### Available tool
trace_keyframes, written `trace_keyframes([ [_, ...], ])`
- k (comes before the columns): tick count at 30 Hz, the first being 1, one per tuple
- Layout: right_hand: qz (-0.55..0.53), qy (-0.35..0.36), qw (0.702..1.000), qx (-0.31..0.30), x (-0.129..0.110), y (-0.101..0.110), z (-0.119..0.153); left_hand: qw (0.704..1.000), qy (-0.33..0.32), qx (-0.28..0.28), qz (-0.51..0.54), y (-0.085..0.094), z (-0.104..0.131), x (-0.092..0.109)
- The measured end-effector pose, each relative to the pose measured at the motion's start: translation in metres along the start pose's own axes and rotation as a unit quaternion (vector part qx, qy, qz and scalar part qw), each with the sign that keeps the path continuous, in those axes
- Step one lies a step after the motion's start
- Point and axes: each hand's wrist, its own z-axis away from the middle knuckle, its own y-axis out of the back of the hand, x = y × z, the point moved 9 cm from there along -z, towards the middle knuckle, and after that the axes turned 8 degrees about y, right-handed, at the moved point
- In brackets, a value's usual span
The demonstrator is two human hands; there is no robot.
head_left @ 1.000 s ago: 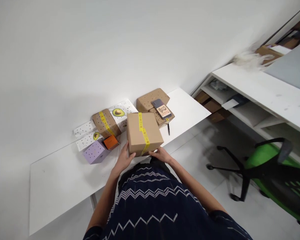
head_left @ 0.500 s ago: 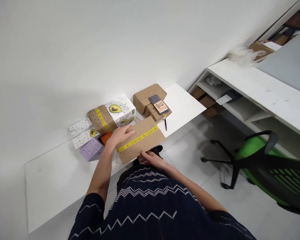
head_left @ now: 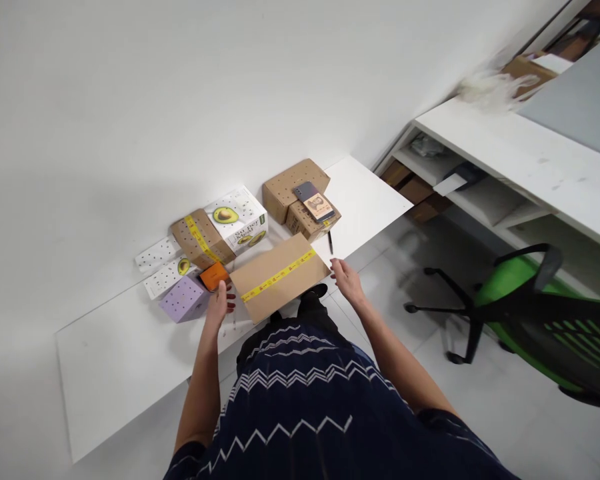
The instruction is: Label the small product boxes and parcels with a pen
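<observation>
Cardboard box [head_left: 277, 289], rect., smooth, w/ yellow tape [head_left: 279, 274]; L hand [head_left: 219, 306], R hand [head_left: 349, 282] both half-spread

table: white | on it: plain brown box [head_left: 275, 283], orange box [head_left: 213, 275], purple box [head_left: 181, 298], black pen [head_left: 331, 243]; table top [head_left: 125, 380]

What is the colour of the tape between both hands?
Yellow tape with darker print; head view shows it best.

Left hand [head_left: 219, 305] and right hand [head_left: 349, 283] flank a taped carton [head_left: 280, 279], seemingly without contact.
</observation>
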Motion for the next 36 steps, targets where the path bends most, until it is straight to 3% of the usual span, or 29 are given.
trace_keyframes([
  [2, 0.0, 0.022, 0.999, -0.041, -0.012, -0.014, -0.01, 0.992, 0.055, -0.082, 0.081, -0.026, 0.003, -0.013],
  [4, -0.017, 0.015, 0.996, -0.087, -0.018, -0.027, -0.012, 0.982, 0.079, -0.112, 0.128, -0.042, 0.007, -0.015],
  [7, -0.069, 0.011, 0.991, -0.113, -0.019, -0.028, -0.008, 0.976, 0.065, -0.113, 0.174, -0.046, 0.018, -0.007],
  [10, -0.135, 0.024, 0.984, -0.11, -0.01, -0.019, -0.005, 0.965, -0.009, -0.131, 0.228, -0.042, 0.034, 0.011],
  [13, -0.164, 0.014, 0.98, -0.114, 0.009, -0.024, -0.007, 0.964, -0.087, -0.079, 0.24, -0.032, 0.042, 0.02],
  [16, -0.116, -0.028, 0.985, -0.125, 0.032, -0.043, -0.009, 0.966, -0.156, -0.013, 0.206, -0.031, 0.04, 0.019],
  [20, -0.1, -0.13, 0.98, -0.113, 0.055, -0.057, -0.006, 0.974, -0.166, -0.021, 0.155, -0.047, 0.029, 0.002],
  [24, -0.094, -0.084, 0.989, -0.077, 0.036, -0.05, -0.013, 0.982, -0.146, -0.01, 0.123, -0.055, 0.025, -0.006],
  [27, -0.033, 0.002, 0.997, -0.07, 0.009, -0.051, -0.025, 0.981, -0.162, 0.007, 0.11, -0.057, 0.025, 0.002],
  [30, 0.01, 0.043, 0.997, -0.06, -0.005, -0.059, -0.034, 0.977, -0.187, 0.026, 0.094, -0.056, 0.024, 0.012],
  [33, -0.024, 0.044, 0.996, -0.076, 0.0, -0.065, -0.037, 0.975, -0.204, 0.035, 0.076, -0.053, 0.024, 0.016],
  [36, -0.08, 0.0, 0.992, -0.096, 0.025, -0.057, -0.043, 0.969, -0.232, 0.073, 0.033, -0.047, 0.032, 0.021],
])
